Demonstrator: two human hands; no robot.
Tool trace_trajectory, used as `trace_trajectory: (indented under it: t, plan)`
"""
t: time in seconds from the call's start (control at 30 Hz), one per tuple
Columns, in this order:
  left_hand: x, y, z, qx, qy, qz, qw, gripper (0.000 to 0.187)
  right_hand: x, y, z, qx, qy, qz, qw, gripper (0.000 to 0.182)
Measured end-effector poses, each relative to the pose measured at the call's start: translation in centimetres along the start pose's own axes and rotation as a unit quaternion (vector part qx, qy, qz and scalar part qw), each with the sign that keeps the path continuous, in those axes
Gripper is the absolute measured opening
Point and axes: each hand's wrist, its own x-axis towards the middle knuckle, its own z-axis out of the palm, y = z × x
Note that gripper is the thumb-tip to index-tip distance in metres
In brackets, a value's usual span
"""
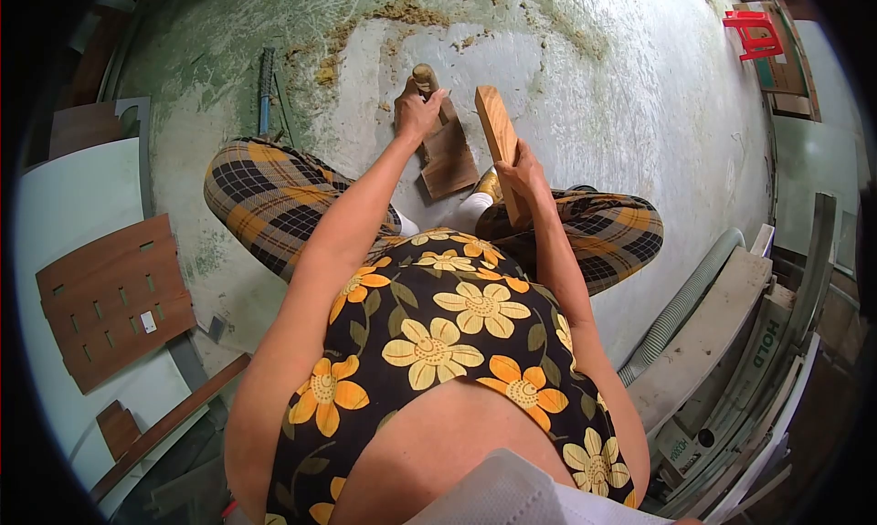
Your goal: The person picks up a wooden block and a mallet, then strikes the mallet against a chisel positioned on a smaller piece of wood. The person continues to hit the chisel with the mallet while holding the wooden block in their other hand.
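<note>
Stretched forward over the floor, my left hand (417, 112) is closed around a brown paddle-shaped tool near its rounded, worn handle end (424, 76). The tool's wide, flat brown part (448, 162) points back toward my feet, and I cannot tell just what kind of tool it is. My right hand (522, 171) grips a light-brown rectangular wood bar (496, 123) along its lower half. The bar is held tilted, with its far end up and its near end by my right leg. A gap separates the two pieces.
Sawdust or debris (406, 12) is scattered on the worn concrete floor (621, 114). A blue-handled tool (265, 91) lies at the left. Further left is a slotted brown board (119, 297). A ribbed hose (685, 301) and long boards (713, 342) are at the right, a red stool (754, 34) behind.
</note>
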Motion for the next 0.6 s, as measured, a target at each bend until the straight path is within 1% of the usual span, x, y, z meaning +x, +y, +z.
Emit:
trace_trajectory:
  t: [0.1,0.13,0.2,0.23,0.4,0.6]
  plan:
    - [-0.1,0.3,-0.4,0.012,0.007,-0.011,1.000,0.049,-0.2,0.1,0.1,-0.025,-0.032,0.029,0.999,0.063]
    - [-0.1,0.3,-0.4,0.020,-0.006,-0.026,0.999,0.049,-0.3,0.1,0.2,-0.032,-0.041,0.038,0.998,0.062]
    - [-0.1,0.2,-0.3,0.035,-0.032,-0.055,0.997,0.049,0.2,0.9,0.8,-0.059,-0.096,0.051,0.992,0.069]
    - [-0.1,0.2,-0.2,0.028,-0.026,-0.046,0.998,0.049,0.1,0.8,0.8,-0.073,-0.122,0.058,0.988,0.072]
    - [-0.6,-0.1,0.1,-0.008,0.017,0.006,1.000,0.048,-0.5,-0.1,0.6,-0.075,-0.124,0.049,0.988,0.072]
    - [-0.5,0.2,-0.8,0.036,0.002,-0.020,0.999,0.047,-0.1,0.6,2.1,-0.043,-0.144,0.024,0.988,0.070]
